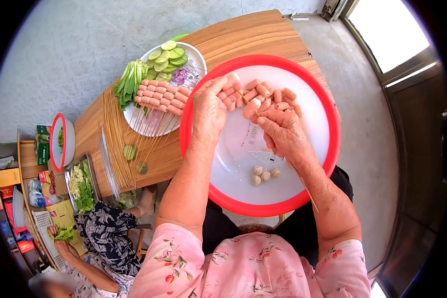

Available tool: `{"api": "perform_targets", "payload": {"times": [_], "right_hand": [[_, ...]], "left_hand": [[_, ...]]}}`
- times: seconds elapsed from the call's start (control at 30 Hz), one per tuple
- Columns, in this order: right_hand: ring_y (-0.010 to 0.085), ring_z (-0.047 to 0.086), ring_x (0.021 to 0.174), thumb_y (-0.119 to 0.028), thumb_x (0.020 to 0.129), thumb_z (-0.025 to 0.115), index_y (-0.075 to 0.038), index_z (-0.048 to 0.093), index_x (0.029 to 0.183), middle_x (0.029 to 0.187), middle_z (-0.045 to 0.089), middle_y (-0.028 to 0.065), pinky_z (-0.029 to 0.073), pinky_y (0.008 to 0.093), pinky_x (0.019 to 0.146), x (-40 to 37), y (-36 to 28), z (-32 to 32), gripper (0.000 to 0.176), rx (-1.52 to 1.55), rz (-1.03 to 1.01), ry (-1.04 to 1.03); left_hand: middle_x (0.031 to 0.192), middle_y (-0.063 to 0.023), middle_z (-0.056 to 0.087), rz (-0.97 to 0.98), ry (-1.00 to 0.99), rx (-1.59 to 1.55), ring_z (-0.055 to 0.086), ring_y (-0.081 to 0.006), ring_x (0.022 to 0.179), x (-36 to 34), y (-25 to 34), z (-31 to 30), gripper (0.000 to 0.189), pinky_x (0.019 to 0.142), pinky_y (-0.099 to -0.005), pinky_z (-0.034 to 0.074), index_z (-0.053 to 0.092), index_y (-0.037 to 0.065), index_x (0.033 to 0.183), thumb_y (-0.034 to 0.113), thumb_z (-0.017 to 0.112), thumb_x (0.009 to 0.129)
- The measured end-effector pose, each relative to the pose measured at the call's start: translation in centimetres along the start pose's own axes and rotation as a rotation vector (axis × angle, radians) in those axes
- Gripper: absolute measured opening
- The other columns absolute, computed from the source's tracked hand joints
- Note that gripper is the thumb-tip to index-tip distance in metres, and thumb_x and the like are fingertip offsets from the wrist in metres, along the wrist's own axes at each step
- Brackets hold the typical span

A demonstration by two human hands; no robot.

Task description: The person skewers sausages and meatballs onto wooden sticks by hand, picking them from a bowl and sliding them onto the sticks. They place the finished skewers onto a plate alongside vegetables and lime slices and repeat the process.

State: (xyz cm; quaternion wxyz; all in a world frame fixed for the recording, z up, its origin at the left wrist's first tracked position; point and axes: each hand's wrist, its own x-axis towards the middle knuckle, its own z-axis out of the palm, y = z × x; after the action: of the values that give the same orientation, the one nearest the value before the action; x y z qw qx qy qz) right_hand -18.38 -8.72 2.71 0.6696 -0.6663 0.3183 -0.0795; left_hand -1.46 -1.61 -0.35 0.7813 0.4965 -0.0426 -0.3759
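Left hand: fingers curled down, fingertips pinching the end sausage at the left edge of the loose sausages. Right hand: clenched on a skewer. The thin stick runs from this fist up and to the left toward the left fingertips; its rear end emerges under the right wrist and projects past the near rim. A threaded sausage sits on the skewer just beyond the right thumb, between the two hands and closer to the right.

Both hands work over the far half of a red-rimmed basin. The loose sausages lie against its far wall, touching or just beside the fingers of both hands. Four meatballs lie apart on the near half; the white floor around them is bare.

The basin overhangs the near edge of a wooden table. Its left rim lies just beside a plate carrying skewered sausages and cucumber slices. A bundle of bare skewers lies further left, running to the table's near edge. Open floor lies to the right; a second person sits near left, well apart.
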Motion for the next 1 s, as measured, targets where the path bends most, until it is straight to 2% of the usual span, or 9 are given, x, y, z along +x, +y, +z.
{"api": "perform_targets", "payload": {"times": [0.2, 0.27, 0.37, 0.47, 0.6, 0.7, 0.87, 0.93, 1.0], "right_hand": [[0.0078, 0.045, 0.045, -0.017, 0.09, 0.056, 0.001, 0.065, 0.081, 0.049, 0.049, 0.0013, 0.035, 0.0244, 0.042, 0.1, 0.4, 0.1, 0.022, 0.014, -0.022, 0.032], [0.0077, 0.044, 0.045, -0.016, 0.09, 0.056, 0.001, 0.066, 0.082, 0.049, 0.049, 0.0016, 0.035, 0.0249, 0.043, 0.1, 0.5, 0.2, 0.021, 0.029, -0.083, 0.052], [0.0076, 0.045, 0.045, -0.015, 0.089, 0.056, 0.0, 0.066, 0.079, 0.048, 0.049, 0.0014, 0.035, 0.0254, 0.043, 0.4, 0.8, 0.1, 0.02, -0.014, -0.143, 0.081], [0.0081, 0.045, 0.043, -0.015, 0.088, 0.057, -0.001, 0.066, 0.076, 0.045, 0.049, 0.0009, 0.035, 0.0258, 0.043, 1.1, 1.1, -0.1, 0.021, -0.073, -0.216, 0.127], [0.009, 0.044, 0.042, -0.015, 0.088, 0.058, -0.002, 0.066, 0.074, 0.044, 0.049, 0.0004, 0.035, 0.0261, 0.043, 1.5, 1.4, -0.3, 0.021, -0.078, -0.204, 0.114], [0.0092, 0.044, 0.041, -0.016, 0.087, 0.059, -0.002, 0.066, 0.074, 0.045, 0.05, 0.001, 0.035, 0.0267, 0.043, 1.5, 1.4, 0.0, 0.021, -0.098, -0.227, 0.131], [0.009, 0.045, 0.043, -0.016, 0.087, 0.058, -0.001, 0.065, 0.074, 0.048, 0.05, 0.0013, 0.035, 0.0253, 0.044, 0.8, 0.3, -0.2, 0.021, -0.114, -0.098, 0.08], [0.0088, 0.046, 0.045, -0.016, 0.087, 0.058, -0.001, 0.066, 0.076, 0.048, 0.05, 0.0008, 0.036, 0.0247, 0.047, 0.9, 0.7, -0.2, 0.02, -0.106, -0.104, 0.117], [0.0087, 0.046, 0.046, -0.016, 0.087, 0.057, -0.001, 0.066, 0.077, 0.049, 0.05, 0.0003, 0.038, 0.0241, 0.05, 1.1, 0.7, -0.3, 0.019, -0.097, -0.111, 0.154]], "left_hand": [[0.093, -0.015, 0.066, -0.082, -0.011, 0.016, 0.065, -0.023, 0.081, -0.3, -0.1, 0.2, 0.022, 0.074, -0.0344, 0.053, 0.06, -0.005, 0.099, 0.013, 0.058, 0.087], [0.089, -0.0108, 0.065, -0.14, -0.068, 0.028, 0.063, -0.0213, 0.086, -0.1, -0.1, -0.2, 0.024, 0.079, -0.0344, 0.051, 0.062, -0.005, 0.099, 0.015, 0.061, 0.085], [0.087, -0.0088, 0.065, -0.145, -0.152, 0.071, 0.063, -0.0173, 0.082, -0.6, -0.2, 0.3, 0.024, 0.078, -0.0313, 0.05, 0.063, -0.005, 0.097, 0.015, 0.062, 0.084], [0.099, -0.0157, 0.065, -0.201, -0.184, 0.008, 0.063, -0.019, 0.08, -1.4, -0.7, 1.3, 0.025, 0.071, -0.0327, 0.052, 0.061, -0.008, 0.099, 0.013, 0.058, 0.085], [0.101, -0.0161, 0.064, -0.265, -0.277, -0.04, 0.063, -0.0179, 0.078, -1.3, -1.2, 1.1, 0.024, 0.07, -0.0321, 0.052, 0.061, -0.008, 0.097, 0.012, 0.056, 0.086], [0.098, -0.0155, 0.065, -0.27, -0.242, -0.027, 0.063, -0.0176, 0.076, -1.5, -0.7, 1.3, 0.022, 0.071, -0.032, 0.052, 0.061, -0.007, 0.094, 0.012, 0.055, 0.086], [0.087, -0.0117, 0.065, -0.175, -0.194, 0.117, 0.063, -0.016, 0.073, -1.3, 0.2, 0.9, 0.022, 0.071, -0.0316, 0.052, 0.062, -0.004, 0.091, 0.016, 0.056, 0.088], [0.089, -0.0104, 0.066, -0.174, -0.146, 0.14, 0.065, -0.0158, 0.077, -0.3, -0.1, -0.1, 0.025, 0.069, -0.0267, 0.051, 0.061, -0.003, 0.096, 0.021, 0.057, 0.089], [0.087, -0.0118, 0.066, -0.012, 0.065, 0.418, 0.065, -0.0172, 0.077, 0.4, -0.3, -0.8, 0.028, 0.065, -0.0279, 0.051, 0.061, -0.003, 0.098, 0.023, 0.056, 0.09]]}}
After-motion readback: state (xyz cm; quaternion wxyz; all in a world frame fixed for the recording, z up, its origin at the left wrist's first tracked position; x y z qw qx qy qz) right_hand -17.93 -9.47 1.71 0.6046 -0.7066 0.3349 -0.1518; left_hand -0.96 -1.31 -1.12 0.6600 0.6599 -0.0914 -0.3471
